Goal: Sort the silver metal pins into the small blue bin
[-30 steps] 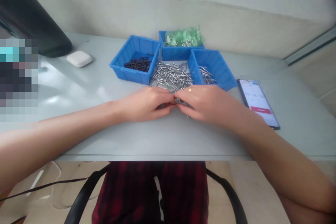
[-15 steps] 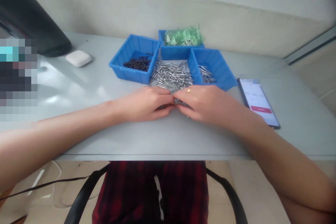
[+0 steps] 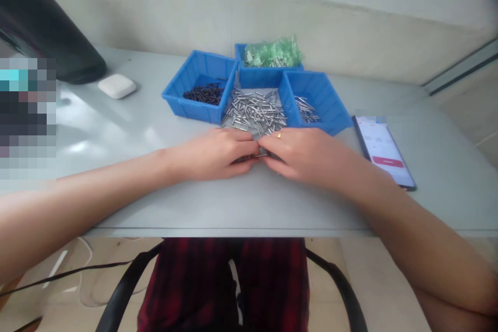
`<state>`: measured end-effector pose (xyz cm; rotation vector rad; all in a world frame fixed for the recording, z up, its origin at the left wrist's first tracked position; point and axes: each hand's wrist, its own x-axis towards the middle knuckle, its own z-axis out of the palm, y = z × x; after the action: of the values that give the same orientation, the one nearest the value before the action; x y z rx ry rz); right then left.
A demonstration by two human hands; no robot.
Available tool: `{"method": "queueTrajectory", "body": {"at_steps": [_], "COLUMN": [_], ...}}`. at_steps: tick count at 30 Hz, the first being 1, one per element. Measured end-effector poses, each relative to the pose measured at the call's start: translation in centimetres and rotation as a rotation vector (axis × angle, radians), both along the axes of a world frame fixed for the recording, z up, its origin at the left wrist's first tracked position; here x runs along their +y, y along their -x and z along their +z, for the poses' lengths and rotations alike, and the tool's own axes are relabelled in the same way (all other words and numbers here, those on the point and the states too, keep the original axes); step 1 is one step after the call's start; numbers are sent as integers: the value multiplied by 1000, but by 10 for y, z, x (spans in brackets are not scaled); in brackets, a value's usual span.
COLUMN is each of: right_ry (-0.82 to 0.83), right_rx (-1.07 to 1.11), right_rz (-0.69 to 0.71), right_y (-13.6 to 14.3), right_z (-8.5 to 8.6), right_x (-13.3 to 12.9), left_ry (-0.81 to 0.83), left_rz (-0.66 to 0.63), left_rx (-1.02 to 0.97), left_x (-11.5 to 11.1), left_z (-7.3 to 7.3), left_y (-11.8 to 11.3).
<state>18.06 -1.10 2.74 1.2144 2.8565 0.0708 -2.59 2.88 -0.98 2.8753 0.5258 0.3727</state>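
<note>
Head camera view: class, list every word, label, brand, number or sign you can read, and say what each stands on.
No text can be read here.
Phone screen: a faint row of characters, too blurred to read.
Red button on that screen: a pale mark, too small to read.
Metal pins, blue bins, green bag, white case: no lettering can be made out.

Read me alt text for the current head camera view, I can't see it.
A person's left hand and right hand meet at the fingertips, a thin metal pin between them, before a pile of silver pins among three blue bins. A phone lies at right.
</note>
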Motion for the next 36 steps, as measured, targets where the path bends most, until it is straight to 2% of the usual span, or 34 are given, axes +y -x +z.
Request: {"method": "queueTrajectory", "body": {"at_steps": [30,36], "right_ry": [14,-54], "right_rx": [17,53], "right_rz": [-5,6], "right_y": [0,-1], "right_z": [0,0], "right_x": [0,2], "left_ry": [-28,106], "left_rz": [-14,35], "left_rx": [-11,-123], "left_x": [1,0], "left_z": [-2,2], "left_y": [0,-1]}}
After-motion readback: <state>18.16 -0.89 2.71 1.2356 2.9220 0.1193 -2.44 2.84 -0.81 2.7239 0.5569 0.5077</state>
